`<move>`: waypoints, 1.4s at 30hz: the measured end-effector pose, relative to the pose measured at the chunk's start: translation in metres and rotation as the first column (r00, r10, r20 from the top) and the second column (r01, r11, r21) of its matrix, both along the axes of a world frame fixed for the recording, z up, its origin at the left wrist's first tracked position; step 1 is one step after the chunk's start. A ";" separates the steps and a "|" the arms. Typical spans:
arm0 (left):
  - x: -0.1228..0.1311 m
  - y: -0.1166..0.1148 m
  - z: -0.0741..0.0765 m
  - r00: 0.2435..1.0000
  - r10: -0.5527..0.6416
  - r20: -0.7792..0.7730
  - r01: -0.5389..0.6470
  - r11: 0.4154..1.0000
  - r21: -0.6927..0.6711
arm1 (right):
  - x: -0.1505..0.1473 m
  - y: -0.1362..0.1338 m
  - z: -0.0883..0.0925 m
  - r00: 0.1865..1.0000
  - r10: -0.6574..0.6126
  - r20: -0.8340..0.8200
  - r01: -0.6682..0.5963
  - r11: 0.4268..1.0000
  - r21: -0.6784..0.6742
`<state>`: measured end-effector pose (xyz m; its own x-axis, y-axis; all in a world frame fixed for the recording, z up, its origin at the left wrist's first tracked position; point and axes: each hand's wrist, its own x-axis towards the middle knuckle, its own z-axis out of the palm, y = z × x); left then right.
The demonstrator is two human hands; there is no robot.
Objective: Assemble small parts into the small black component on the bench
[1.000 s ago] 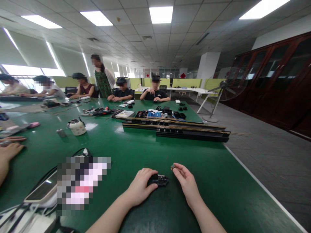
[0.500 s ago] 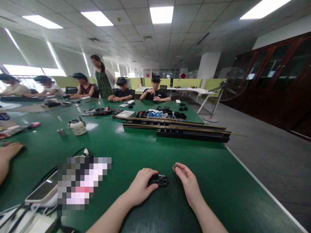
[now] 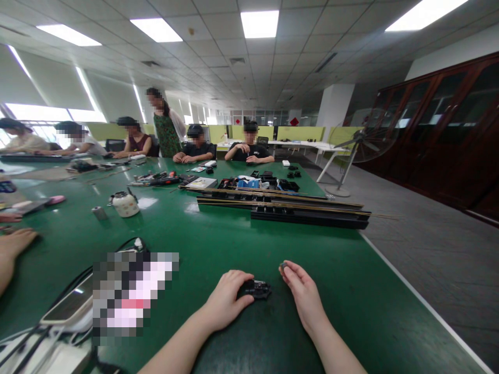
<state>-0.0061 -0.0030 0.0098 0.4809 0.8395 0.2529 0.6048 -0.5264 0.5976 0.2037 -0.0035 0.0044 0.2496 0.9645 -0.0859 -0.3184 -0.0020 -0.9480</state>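
My left hand (image 3: 231, 297) rests on the green table, its thumb and fingers closed on the left end of a small black mechanical part (image 3: 260, 290). Metal pieces show on top of that part; its left end is hidden by my fingers. Just to the right, my right hand (image 3: 302, 291) pinches a small grey metal piece (image 3: 283, 266) between thumb and fingertips. A short gap separates the grey piece from the black part, and its exact kind is too small to tell.
Long black rails (image 3: 312, 217) with thin brass-coloured rods lie across the table (image 3: 327, 259) ahead. A white jar (image 3: 125, 204) and a grey metal cylinder (image 3: 99, 213) stand at left. Nearer are a white device (image 3: 70, 306) with cables and a blurred-out object. Another person's hand (image 3: 17, 241) is at far left.
My right hand has turned the small grey piece slightly between its fingertips. My left hand and the black part have stayed in place.
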 end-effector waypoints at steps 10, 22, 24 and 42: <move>0.001 -0.001 -0.001 1.000 0.000 -0.005 0.000 1.000 -0.003 | 0.002 0.001 -0.003 0.999 -0.003 -0.049 0.002 1.000 -0.012; 0.001 0.000 -0.003 1.000 -0.004 -0.001 0.004 1.000 0.005 | 0.002 0.002 -0.006 1.000 0.012 -0.021 -0.013 1.000 -0.006; 0.001 0.000 -0.003 1.000 -0.001 -0.005 0.001 1.000 0.008 | 0.003 0.002 -0.006 1.000 0.013 -0.007 -0.013 1.000 -0.007; 0.002 0.001 -0.005 1.000 0.015 -0.015 -0.015 1.000 0.007 | -0.005 -0.004 0.001 0.964 0.103 0.246 -0.123 0.990 0.067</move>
